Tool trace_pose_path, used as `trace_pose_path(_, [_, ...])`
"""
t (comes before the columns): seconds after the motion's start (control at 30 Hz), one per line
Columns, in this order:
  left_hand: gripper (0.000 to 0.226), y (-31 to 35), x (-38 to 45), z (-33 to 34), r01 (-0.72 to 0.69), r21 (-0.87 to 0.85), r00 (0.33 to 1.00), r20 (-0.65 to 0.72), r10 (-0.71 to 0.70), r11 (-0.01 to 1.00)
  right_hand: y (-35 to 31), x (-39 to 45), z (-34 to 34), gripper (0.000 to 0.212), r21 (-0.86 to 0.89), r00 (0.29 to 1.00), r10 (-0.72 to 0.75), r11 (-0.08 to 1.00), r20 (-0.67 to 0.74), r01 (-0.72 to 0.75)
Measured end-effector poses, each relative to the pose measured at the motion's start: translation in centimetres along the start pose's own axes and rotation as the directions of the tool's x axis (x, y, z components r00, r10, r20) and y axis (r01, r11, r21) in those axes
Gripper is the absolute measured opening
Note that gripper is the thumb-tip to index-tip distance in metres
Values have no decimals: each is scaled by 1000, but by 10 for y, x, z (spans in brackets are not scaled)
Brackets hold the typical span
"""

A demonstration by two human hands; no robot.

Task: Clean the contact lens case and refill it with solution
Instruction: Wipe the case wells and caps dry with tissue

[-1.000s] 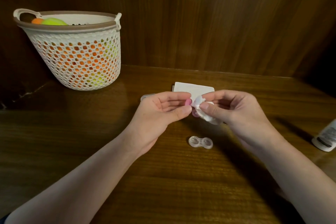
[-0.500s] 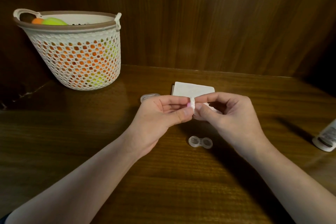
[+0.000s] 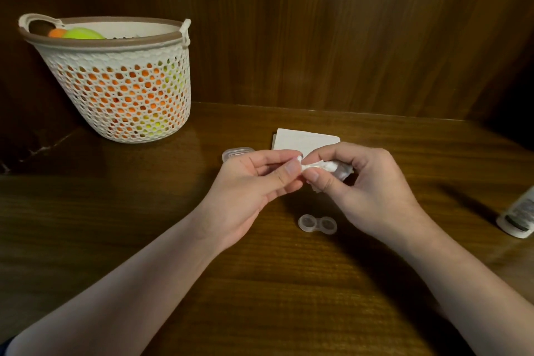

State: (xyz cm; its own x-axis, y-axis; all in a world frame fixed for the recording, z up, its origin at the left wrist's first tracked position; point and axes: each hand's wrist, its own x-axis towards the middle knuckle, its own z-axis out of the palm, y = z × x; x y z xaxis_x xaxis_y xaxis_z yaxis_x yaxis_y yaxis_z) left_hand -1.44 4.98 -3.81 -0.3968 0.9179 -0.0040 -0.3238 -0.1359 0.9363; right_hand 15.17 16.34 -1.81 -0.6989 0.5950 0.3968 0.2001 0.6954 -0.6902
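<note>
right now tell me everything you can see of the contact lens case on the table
The contact lens case is a small clear plastic body of two round wells joined side by side. Both wells are open, without caps, and look empty. It lies flat on the wooden table, below and between the two hands; nothing touches it but the table.

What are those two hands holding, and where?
Right hand grips a crumpled white tissue mid-wad; left hand pinches its twisted tip.
</note>
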Motion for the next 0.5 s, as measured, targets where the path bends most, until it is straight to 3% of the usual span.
trace_pose_path(0.13, [38,0,-1,3,-4,27,1000,20,4,1000,1,-1,3,11,59,997,28,998,-69,-24])
trace_pose_path(0.27, [28,1,-2,3,-35,51,999,18,34,998,2,1,7,11,-25,992,17,999,-123,-20])
trace_pose_path(0.4, [31,2,-2,2,-38,48,999,1,38,998,2,3,2,12,-94,1000,9,996,-24,-11])
trace_pose_path(0.5, [31,1,-2,2,-13,56,1000,-7,14,998,3,3,-4,13,-36,998,-8,999,60,10])
